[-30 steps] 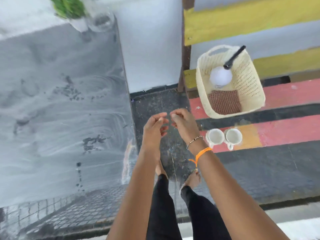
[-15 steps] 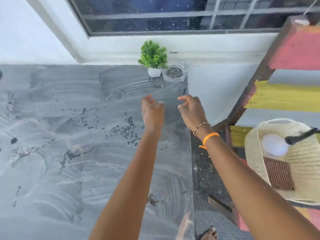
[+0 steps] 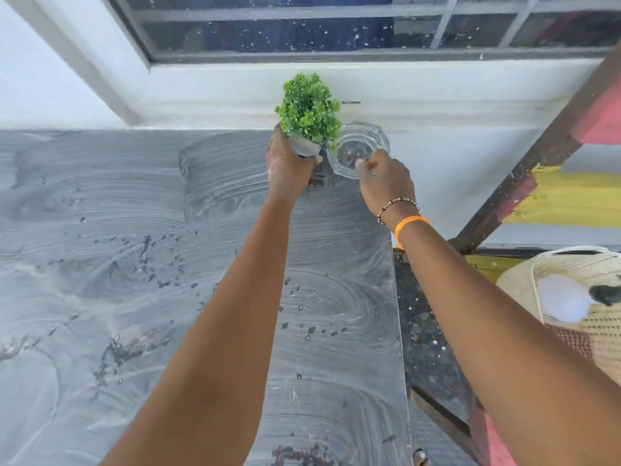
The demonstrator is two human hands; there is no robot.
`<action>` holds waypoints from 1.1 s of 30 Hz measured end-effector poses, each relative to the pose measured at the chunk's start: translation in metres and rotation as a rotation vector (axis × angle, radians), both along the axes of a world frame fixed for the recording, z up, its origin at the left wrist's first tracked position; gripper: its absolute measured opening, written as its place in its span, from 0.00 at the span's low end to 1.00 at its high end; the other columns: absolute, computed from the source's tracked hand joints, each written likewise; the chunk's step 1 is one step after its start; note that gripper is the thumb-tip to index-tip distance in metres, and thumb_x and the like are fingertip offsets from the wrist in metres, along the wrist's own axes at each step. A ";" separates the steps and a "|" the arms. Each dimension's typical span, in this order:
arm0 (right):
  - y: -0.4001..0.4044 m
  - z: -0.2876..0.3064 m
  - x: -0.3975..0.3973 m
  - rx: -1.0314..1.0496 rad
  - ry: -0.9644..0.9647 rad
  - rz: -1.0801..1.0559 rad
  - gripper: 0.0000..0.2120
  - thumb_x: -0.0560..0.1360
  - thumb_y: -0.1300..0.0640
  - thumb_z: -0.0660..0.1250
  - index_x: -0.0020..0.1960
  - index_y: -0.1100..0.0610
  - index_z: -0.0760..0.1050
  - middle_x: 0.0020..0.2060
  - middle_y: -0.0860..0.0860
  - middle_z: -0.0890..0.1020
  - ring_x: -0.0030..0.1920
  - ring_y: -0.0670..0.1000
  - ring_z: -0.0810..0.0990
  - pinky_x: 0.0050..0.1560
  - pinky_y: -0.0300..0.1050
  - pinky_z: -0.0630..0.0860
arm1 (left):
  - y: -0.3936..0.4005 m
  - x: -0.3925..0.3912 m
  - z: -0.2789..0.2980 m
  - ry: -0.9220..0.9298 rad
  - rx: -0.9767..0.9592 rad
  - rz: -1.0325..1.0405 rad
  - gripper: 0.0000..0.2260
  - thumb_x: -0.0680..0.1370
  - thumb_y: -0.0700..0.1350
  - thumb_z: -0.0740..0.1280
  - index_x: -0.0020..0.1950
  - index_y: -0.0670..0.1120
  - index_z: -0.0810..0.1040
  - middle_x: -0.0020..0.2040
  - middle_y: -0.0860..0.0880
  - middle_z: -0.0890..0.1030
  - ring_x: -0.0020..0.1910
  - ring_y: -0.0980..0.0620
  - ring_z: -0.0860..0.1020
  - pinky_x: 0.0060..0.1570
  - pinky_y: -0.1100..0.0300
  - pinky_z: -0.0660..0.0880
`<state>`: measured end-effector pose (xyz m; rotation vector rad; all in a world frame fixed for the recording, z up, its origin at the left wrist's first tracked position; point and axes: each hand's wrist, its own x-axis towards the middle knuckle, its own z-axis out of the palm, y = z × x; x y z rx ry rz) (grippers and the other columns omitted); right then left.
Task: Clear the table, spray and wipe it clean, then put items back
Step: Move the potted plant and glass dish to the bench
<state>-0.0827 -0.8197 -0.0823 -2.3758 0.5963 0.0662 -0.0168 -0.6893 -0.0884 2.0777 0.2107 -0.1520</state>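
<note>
So both my arms were stretched out to the far right corner of the table (image 3: 141,250), right up by the wall under the window (image 3: 336,28). My left hand (image 3: 288,169) was wrapped tight around the little white pot of the fake green plant (image 3: 309,111), and the plant sat tilted in my grip, leaning over toward the glass bowl (image 3: 361,148) just beside it. My right hand (image 3: 386,183) had its fingers pinched on the near rim of that bowl, which was clear with some dark bits showing through the bottom. Couldn't tell if the bowl was lifted or resting on the tabletop. The grey surface was all swirly wipe streaks, with dark specks scattered around. Off to my right, the cream basket (image 3: 608,324) sat beside the table with something white and round in it.
</note>
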 end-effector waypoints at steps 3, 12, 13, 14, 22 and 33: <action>-0.002 0.000 0.003 -0.013 -0.049 -0.162 0.12 0.77 0.53 0.58 0.56 0.59 0.70 0.54 0.58 0.79 0.54 0.61 0.77 0.45 0.47 0.68 | 0.005 0.007 -0.007 0.033 -0.091 -0.003 0.37 0.60 0.45 0.78 0.64 0.50 0.63 0.62 0.47 0.73 0.60 0.43 0.74 0.56 0.44 0.76; -0.016 -0.004 0.019 0.140 -0.020 -0.332 0.12 0.74 0.58 0.61 0.56 0.59 0.71 0.50 0.55 0.77 0.47 0.57 0.73 0.42 0.42 0.64 | 0.001 0.008 0.002 0.014 -0.029 0.001 0.43 0.63 0.47 0.79 0.70 0.48 0.58 0.66 0.44 0.69 0.67 0.42 0.64 0.68 0.44 0.63; -0.017 -0.007 0.019 0.145 -0.023 -0.325 0.08 0.74 0.57 0.61 0.52 0.58 0.71 0.46 0.54 0.75 0.44 0.56 0.71 0.41 0.42 0.64 | 0.000 0.006 0.002 0.013 -0.020 -0.003 0.43 0.63 0.48 0.79 0.70 0.47 0.58 0.65 0.44 0.69 0.67 0.42 0.63 0.69 0.44 0.62; -0.018 -0.008 0.018 0.150 -0.015 -0.324 0.04 0.73 0.57 0.62 0.47 0.56 0.69 0.42 0.52 0.74 0.43 0.55 0.70 0.39 0.42 0.64 | 0.001 0.003 0.003 0.010 -0.006 -0.012 0.44 0.62 0.49 0.79 0.70 0.46 0.59 0.66 0.44 0.69 0.68 0.42 0.63 0.70 0.44 0.61; -0.020 -0.016 -0.023 0.177 -0.093 -0.322 0.12 0.71 0.54 0.62 0.33 0.53 0.61 0.42 0.60 0.82 0.43 0.60 0.79 0.36 0.42 0.66 | 0.011 -0.049 0.003 -0.034 -0.095 -0.017 0.40 0.55 0.53 0.81 0.63 0.48 0.69 0.58 0.51 0.78 0.60 0.52 0.75 0.62 0.56 0.72; -0.073 -0.004 -0.217 0.242 -0.218 -0.445 0.07 0.66 0.52 0.62 0.38 0.56 0.70 0.29 0.56 0.78 0.35 0.61 0.80 0.40 0.50 0.75 | -0.053 -0.222 0.016 0.198 -0.515 -0.162 0.34 0.67 0.45 0.72 0.71 0.50 0.64 0.64 0.47 0.76 0.62 0.50 0.76 0.61 0.50 0.75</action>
